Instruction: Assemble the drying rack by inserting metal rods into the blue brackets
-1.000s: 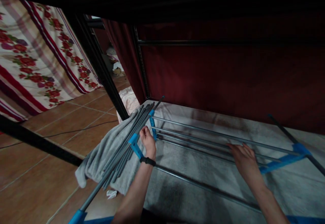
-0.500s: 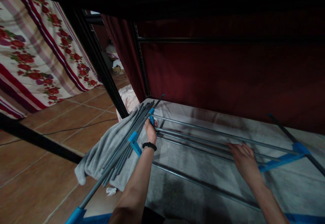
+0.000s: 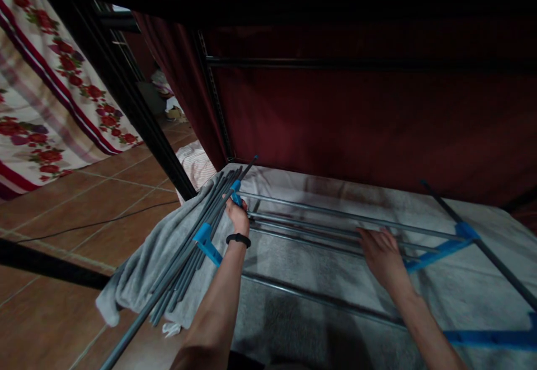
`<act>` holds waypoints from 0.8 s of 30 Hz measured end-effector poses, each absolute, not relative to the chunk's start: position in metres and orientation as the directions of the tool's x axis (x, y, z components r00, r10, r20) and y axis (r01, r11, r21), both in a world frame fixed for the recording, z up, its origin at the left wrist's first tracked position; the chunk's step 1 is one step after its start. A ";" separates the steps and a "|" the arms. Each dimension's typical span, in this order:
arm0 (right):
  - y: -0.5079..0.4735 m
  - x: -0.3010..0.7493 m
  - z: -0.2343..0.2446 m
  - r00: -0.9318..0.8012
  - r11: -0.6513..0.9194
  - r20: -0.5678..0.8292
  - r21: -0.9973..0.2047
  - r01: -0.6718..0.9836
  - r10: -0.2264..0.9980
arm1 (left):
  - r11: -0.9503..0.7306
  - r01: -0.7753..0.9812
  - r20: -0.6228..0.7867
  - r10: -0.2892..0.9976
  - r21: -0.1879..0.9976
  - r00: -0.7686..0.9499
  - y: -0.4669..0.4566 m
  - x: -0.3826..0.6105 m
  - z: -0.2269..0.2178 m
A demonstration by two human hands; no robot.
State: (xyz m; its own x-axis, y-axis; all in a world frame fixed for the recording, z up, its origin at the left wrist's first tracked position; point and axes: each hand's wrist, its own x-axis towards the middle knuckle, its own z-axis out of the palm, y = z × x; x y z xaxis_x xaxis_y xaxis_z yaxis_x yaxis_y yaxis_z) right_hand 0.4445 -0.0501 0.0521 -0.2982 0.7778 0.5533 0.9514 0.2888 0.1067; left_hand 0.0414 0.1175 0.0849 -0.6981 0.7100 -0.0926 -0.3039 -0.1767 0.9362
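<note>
A rack of grey metal rods (image 3: 319,213) with blue plastic connectors lies on a grey blanket (image 3: 302,303). My left hand (image 3: 237,214), with a black band on its wrist, is closed around the blue connector (image 3: 236,191) at the rack's left end. Beside it lies a bundle of loose grey rods (image 3: 188,252). Stretched out with fingers apart, my right hand (image 3: 381,258) rests flat on the rack's middle rods, near the blue bar (image 3: 440,247) at the right end.
A dark red cloth wall (image 3: 356,118) closes the back. A black frame post (image 3: 126,101) slants at the left. Beyond it are a brown tiled floor (image 3: 62,207) with a thin cable and a flowered striped sheet (image 3: 42,95). Another blue piece (image 3: 490,337) lies at bottom right.
My left hand slid up from the lower blue connector to the one at the rack's far left corner and closed on it. My right hand stayed on the rods. The view shifted right.
</note>
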 end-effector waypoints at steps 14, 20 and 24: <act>0.040 0.197 0.115 -0.542 0.575 0.205 -0.166 0.801 0.815 | -0.222 -0.377 -0.105 0.727 0.899 -0.678 0.115 0.042 0.086; 0.058 0.163 0.132 -0.581 0.582 0.050 -0.131 0.803 0.813 | -0.264 -0.414 -0.062 0.777 0.871 -0.626 0.112 0.036 0.078; 0.060 0.164 0.137 -0.593 0.589 0.001 -0.126 0.798 0.805 | -0.256 -0.447 -0.075 0.797 0.857 -0.600 0.114 0.031 0.069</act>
State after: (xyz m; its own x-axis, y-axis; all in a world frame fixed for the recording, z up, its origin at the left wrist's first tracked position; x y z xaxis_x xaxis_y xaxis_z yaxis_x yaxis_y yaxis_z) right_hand 0.1644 0.0602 0.1366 -0.5933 0.8050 0.0007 0.7985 0.5887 -0.1261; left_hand 0.0314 0.1140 0.0687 -0.6000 0.7965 -0.0750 -0.4469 -0.2560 0.8572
